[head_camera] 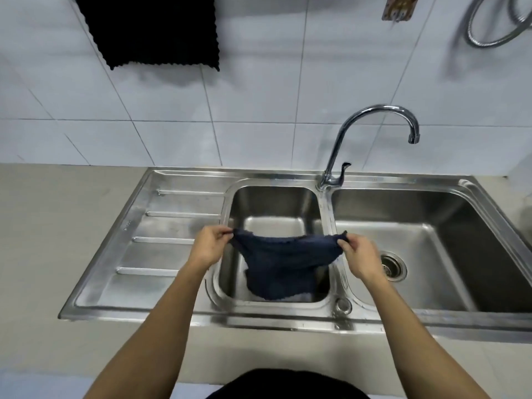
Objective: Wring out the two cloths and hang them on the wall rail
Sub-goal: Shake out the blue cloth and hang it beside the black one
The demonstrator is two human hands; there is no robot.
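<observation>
The blue cloth (283, 260) is held spread over the small basin (276, 208), each top corner pinched by the left hand (207, 249) and right hand (359, 259), and could be dropped back in if either light pinch slips on the lift toward the black cloth (149, 30).

- Bright, even, cool-white light falls from overhead.
- Soft glare streaks the steel sink (184, 226) and faucet (374, 110).
- A faint shadow lies under the black cloth (149, 30) (blurred edges).
- Wide-angle distortion bends tile lines; corners look soft.
</observation>
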